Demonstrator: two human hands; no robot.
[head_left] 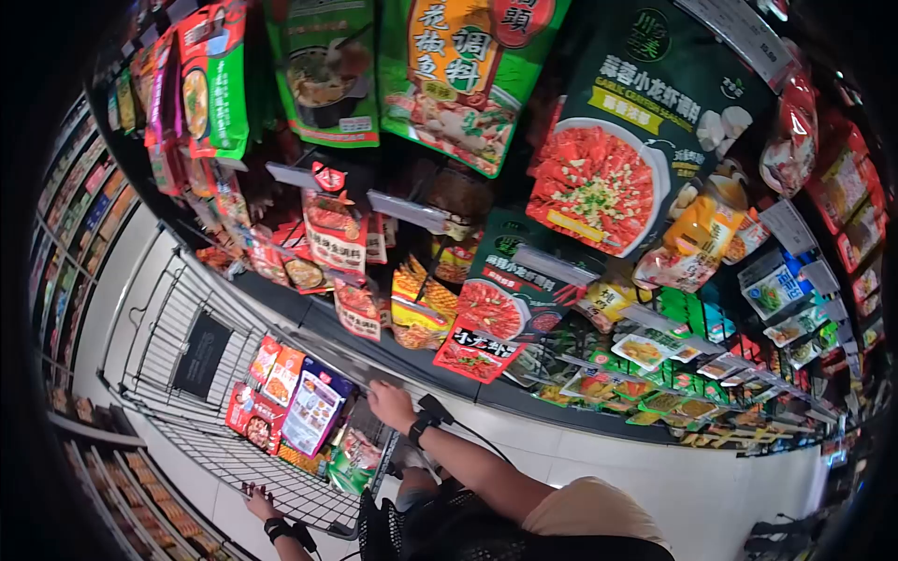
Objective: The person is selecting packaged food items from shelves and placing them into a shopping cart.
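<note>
My right hand point(386, 404), with a black watch on its wrist, lies palm down on the top rim of a wire shopping cart point(201, 449), fingers curled over the rim. Just below it, several bright food packets point(297, 402) stand packed inside the cart. My left hand point(259, 504), also with a black band at the wrist, grips the cart's near wire edge. Above both hands hang rows of seasoning packets, among them a large dark green pouch point(625, 140) picturing a red dish.
Store shelving point(524, 397) with hooks and price tags fills the top and right. A black sign panel point(201, 353) hangs on the cart's end. Another shelf row point(70, 224) runs along the far left beside a white floor aisle point(655, 477).
</note>
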